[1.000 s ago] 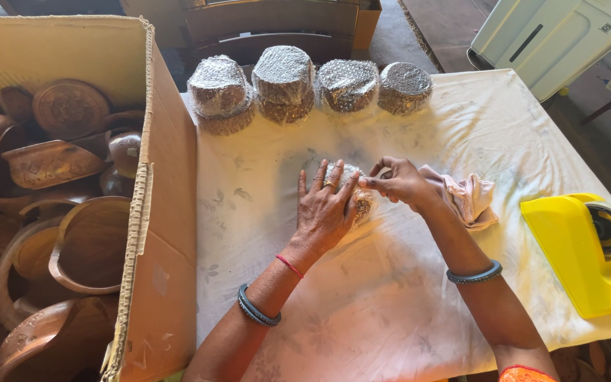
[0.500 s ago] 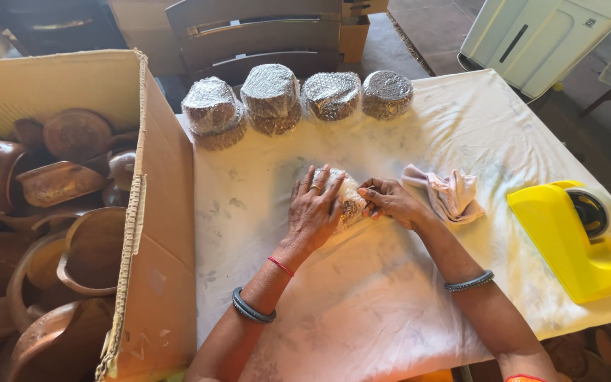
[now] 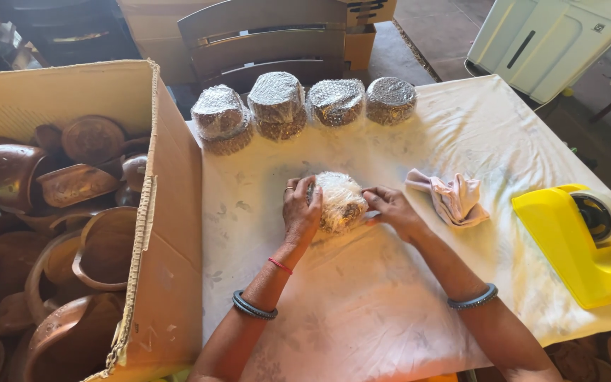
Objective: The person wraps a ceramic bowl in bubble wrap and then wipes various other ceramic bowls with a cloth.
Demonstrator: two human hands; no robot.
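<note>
A small round bundle wrapped in bubble wrap stands on the white cloth-covered table. My left hand presses flat against its left side. My right hand holds its right side with the fingers curled on the wrap. Both hands cup the bundle between them near the middle of the table.
Several wrapped bundles line the table's far edge. A big cardboard box of brown bowls and pots fills the left. A crumpled pink cloth and a yellow tape dispenser lie right. A chair stands behind.
The bundle was lying flatter under both hands; now it is turned upright and held between the two hands. The view has tilted down a little.
</note>
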